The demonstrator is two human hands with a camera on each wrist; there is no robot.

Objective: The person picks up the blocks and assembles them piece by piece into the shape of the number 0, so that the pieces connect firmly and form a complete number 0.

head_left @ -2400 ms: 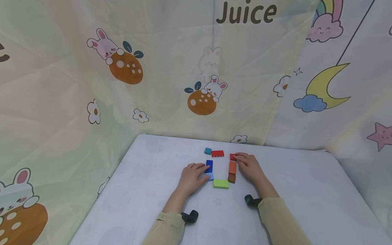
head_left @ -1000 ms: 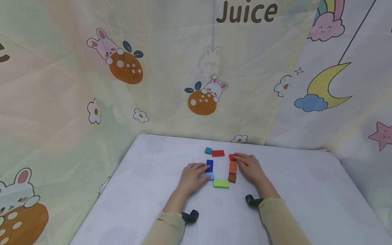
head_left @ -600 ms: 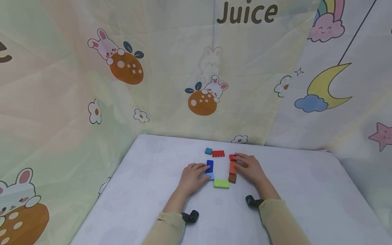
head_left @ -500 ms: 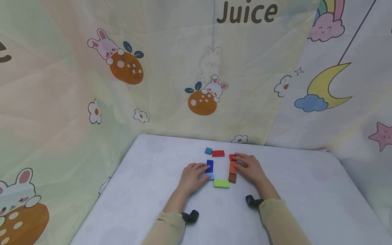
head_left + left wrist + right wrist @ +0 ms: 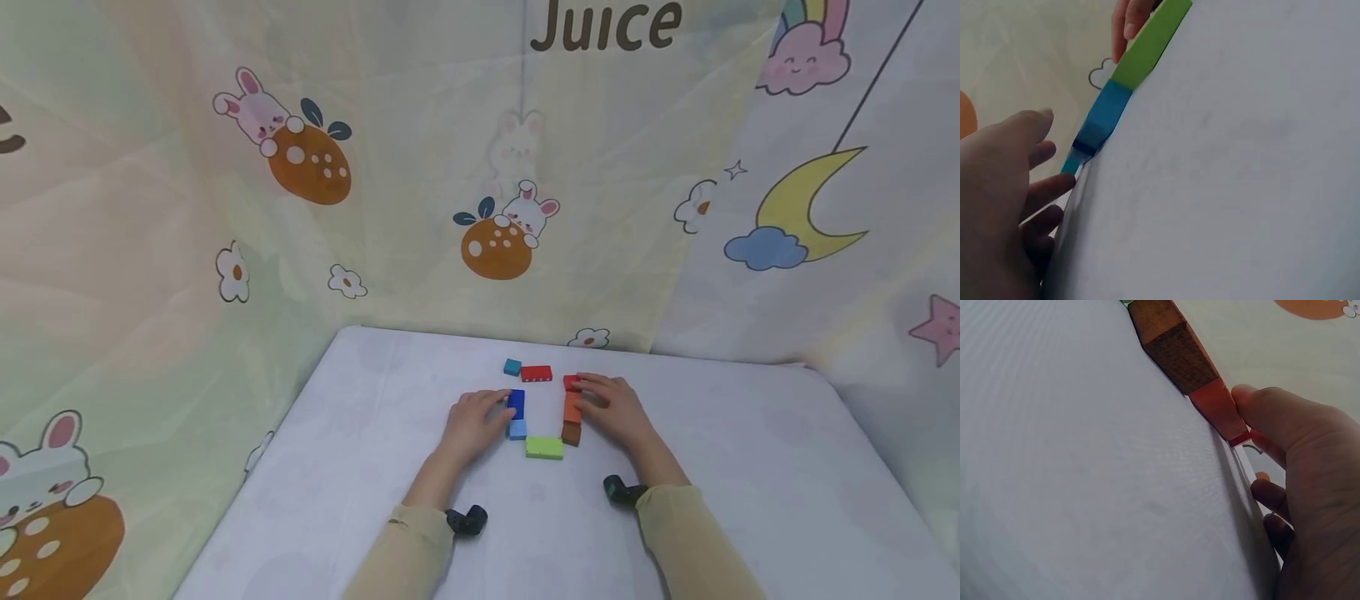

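Note:
In the head view my left hand is beside the dark blue block, its fingertips and thumb close to the block's left side and far end. A light blue block sits just nearer. My right hand touches the small red block with a forefinger, and its thumb lies against the orange block. A brown block adjoins the orange one. Across the near side lies a lime green block. In the left wrist view, the left hand's thumb stands apart from the fingers.
Behind the two rows lie a teal block and a longer red block with white dots. The white-covered table ends at a printed fabric backdrop. Each wrist wears a small black camera.
My left hand has shifted forward, its thumb going from the light blue block to the dark blue one. The right thumb has come against the orange block since the older frames.

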